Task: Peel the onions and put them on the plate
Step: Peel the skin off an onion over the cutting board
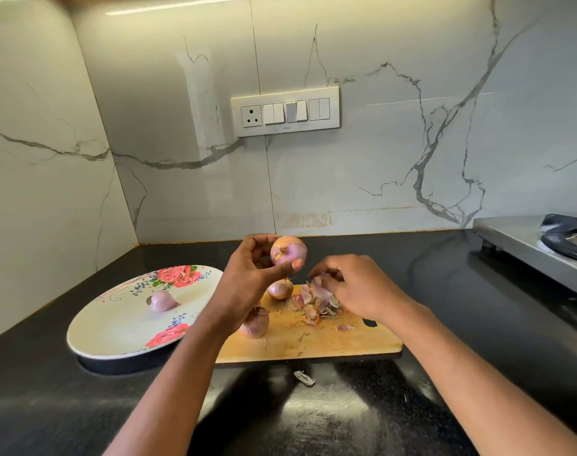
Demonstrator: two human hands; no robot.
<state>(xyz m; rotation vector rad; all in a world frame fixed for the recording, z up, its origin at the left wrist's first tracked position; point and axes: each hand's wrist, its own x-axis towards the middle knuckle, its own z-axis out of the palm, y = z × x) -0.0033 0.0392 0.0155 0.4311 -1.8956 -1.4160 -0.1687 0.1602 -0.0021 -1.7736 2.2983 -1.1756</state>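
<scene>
A half-peeled onion [288,251] is held up above the counter [445,291] by the left hand [251,278], gripped between the thumb below and the curled fingers behind. Purple flesh is bared on its right side; tan skin is kept on the left and top. It sits at 12 o'clock from the board [313,340].

The right hand [356,287] is lowered at 3 o'clock from that onion, over the peels [316,304]. Its fingers are bent around a piece of purple skin; how firmly the piece is pinched cannot be told.

The peels are heaped on the far middle of the board. Two unpeeled onions rest on the board: one [280,288] at 9 o'clock of the heap, just beside it, and another [254,322] at 7 o'clock, partly hidden by the left wrist. A small scrap [344,328] lies on the board at 5 o'clock of the heap.

The plate [116,324], white with red roses, is set at 9 o'clock from the board, its rim touching or overlapping the board's left end. One peeled onion [162,301] lies near the plate's centre.

A pale peel [304,377] lies on the counter at 6 o'clock of the board. A switch panel [285,111] is fixed to the marble wall at 12 o'clock. A steel stove [527,245] is seen at 3 o'clock.
</scene>
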